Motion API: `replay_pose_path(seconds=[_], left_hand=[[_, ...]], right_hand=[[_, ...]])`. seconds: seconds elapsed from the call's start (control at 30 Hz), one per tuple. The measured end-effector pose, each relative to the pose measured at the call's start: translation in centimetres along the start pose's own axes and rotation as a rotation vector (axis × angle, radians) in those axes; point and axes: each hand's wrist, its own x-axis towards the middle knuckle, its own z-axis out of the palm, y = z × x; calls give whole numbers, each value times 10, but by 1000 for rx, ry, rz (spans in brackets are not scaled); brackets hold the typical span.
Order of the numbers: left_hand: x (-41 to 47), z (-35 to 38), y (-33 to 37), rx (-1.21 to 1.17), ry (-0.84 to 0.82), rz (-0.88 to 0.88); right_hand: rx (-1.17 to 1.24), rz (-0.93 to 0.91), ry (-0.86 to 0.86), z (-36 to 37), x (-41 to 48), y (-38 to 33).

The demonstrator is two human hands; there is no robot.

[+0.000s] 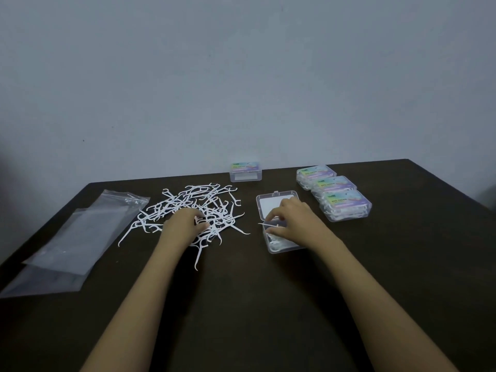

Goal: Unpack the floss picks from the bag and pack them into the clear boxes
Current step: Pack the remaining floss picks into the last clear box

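Floss picks (214, 200): spread in a loose white heap on the dark table (268, 304), at 9 o'clock from the open clear box (276, 247). More lying inside that box, its lid (271, 204) hinged open at 12 o'clock. Left hand (185, 220) down on the heap's near edge, fingers curled, pinching a few picks. Right hand (292, 218) over the open clear box, thumb and fingertips pinching a single pick (268, 225) across the rim. At 2 o'clock from it, 3 closed boxes (334, 196) in a touching row, filled with picks. At 11 o'clock, 1 lone closed box (245, 171) near the table's far edge. At 9 o'clock from the heap, a flattened clear bag (88, 232).
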Motion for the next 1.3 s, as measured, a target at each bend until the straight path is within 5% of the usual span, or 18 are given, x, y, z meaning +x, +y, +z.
replay_pose_path(seconds=[0.5, 0.7, 0.97, 1.3], left_hand=[[6, -5, 19, -131, 7, -85], [6, 2, 21, -176, 15, -87], [3, 6, 31, -135, -66, -126], [2, 15, 31, -318, 49, -99]], right_hand=[[16, -33, 74, -1, 1, 5], [57, -39, -71, -8, -3, 10], [205, 84, 36, -22, -8, 33], [229, 162, -25, -18, -5, 41]])
